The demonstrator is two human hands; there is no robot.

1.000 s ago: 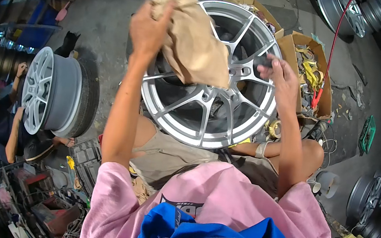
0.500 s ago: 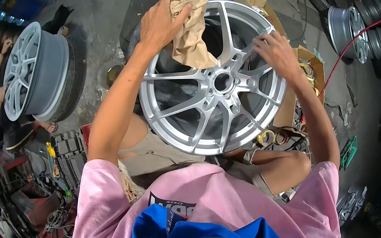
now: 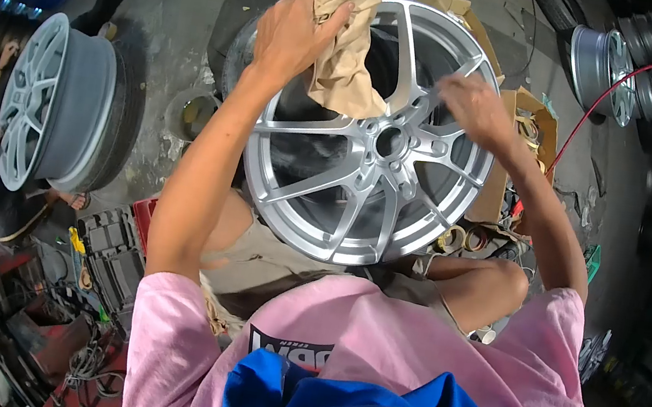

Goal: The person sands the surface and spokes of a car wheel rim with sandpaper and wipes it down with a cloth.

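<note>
While left fingers (image 3: 334,26) grip tan cloth (image 3: 346,72), silver wheel (image 3: 387,165) lies beneath.

Wheel wkshp, w/ extra rims (image 3: 77,106) abt & stained flr (image 3: 174,33).

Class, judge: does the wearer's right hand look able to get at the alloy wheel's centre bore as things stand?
Probably yes: the right hand is close by, and the centre bore looks uncovered; the beige cloth in the left hand stops short of it.
</note>
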